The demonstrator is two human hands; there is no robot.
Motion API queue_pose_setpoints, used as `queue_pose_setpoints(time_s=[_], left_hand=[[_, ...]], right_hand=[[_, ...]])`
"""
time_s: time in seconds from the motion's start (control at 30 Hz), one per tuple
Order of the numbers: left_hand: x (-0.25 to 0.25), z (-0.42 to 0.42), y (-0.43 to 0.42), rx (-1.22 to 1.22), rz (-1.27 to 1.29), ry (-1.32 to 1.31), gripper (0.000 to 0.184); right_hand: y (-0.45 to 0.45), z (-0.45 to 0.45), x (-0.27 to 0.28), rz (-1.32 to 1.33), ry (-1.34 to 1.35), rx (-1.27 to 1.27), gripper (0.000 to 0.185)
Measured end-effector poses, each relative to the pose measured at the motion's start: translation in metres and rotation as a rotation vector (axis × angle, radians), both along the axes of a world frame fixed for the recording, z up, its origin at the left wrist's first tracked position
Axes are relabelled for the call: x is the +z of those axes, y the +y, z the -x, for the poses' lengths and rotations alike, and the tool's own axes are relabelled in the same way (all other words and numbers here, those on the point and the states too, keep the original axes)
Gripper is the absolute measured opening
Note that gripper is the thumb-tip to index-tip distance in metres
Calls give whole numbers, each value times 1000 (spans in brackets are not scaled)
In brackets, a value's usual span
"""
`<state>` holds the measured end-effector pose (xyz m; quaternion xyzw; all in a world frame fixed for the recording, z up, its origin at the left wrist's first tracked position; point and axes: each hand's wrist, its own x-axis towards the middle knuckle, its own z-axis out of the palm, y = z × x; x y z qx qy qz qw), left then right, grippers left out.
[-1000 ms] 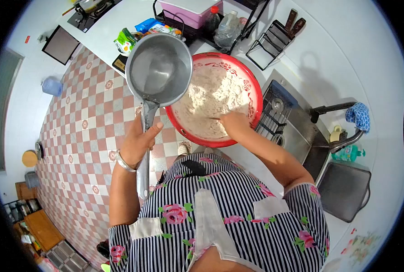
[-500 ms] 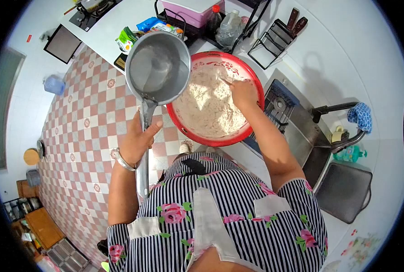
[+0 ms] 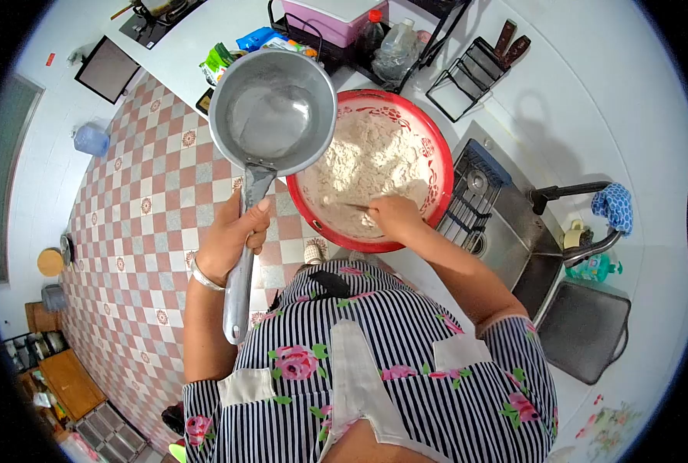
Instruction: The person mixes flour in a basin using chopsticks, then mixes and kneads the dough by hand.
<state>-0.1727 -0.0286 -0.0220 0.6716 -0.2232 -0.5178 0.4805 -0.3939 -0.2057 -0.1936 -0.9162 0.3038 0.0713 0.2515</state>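
Flour mix (image 3: 375,166) lies in the red-rimmed basin (image 3: 443,181), left of the sink (image 3: 523,228); the right hand (image 3: 396,217) pinches a thin utensil (image 3: 355,206) there. Farther left, the left hand (image 3: 234,230) wraps the dipper (image 3: 270,116) by its handle, probably keeping it level against spilling.

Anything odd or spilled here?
No spill visible. The pan has a rough, dark handle joint, possibly an old repair. The red-rimmed bowl seems to jut past the counter: tiled floor shows directly beside it.
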Motion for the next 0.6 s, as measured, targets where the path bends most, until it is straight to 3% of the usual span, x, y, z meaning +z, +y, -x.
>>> queue_pose_setpoints(time_s=[0.17,0.2,0.23,0.3,0.43,0.6], left_hand=[[7,-3,8,17,7,70,41],[8,-3,10,15,8,66,42],[10,-3,11,14,10,65,42],[9,-1,14,30,13,82,40],[9,2,18,68,2,91,41],[4,-6,22,51,37,81,41]], right_hand=[[-65,-30,-33,103,36,-342,23],[-83,-20,-33,229,51,-266,22],[-95,-14,-23,357,68,-189,21],[-109,-7,13,275,83,-450,21],[-111,-21,-16,379,109,-392,22],[-64,-25,-15,178,160,-128,28]])
